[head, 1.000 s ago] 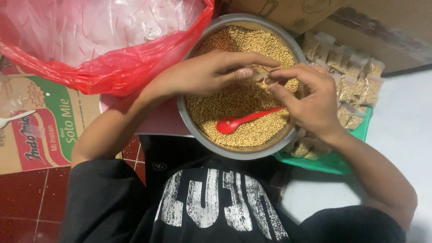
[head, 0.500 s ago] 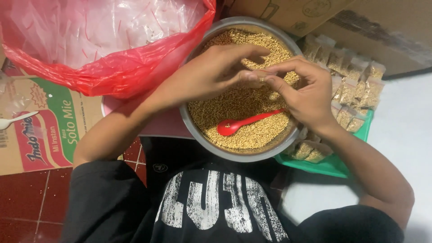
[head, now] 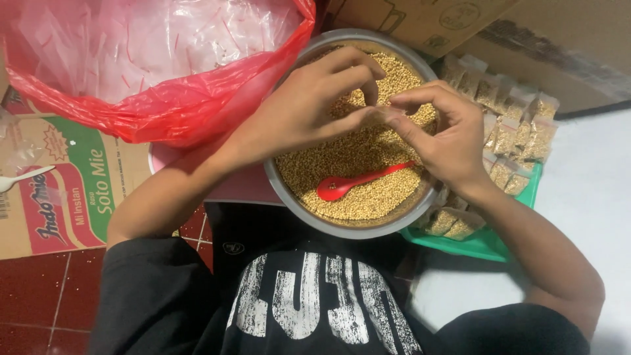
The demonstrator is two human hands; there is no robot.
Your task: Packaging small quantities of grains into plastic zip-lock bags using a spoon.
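Over bowl [head: 289, 190]: left hand [head: 309, 108], right hand [head: 444, 135] still pinch fingertips together; contents unclear.

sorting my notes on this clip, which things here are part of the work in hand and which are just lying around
In use: left hand, right hand, metal bowl of yellow grains, red spoon, filled small packets in green tray.

Lying about: red plastic bag, cardboard boxes, white spoon.
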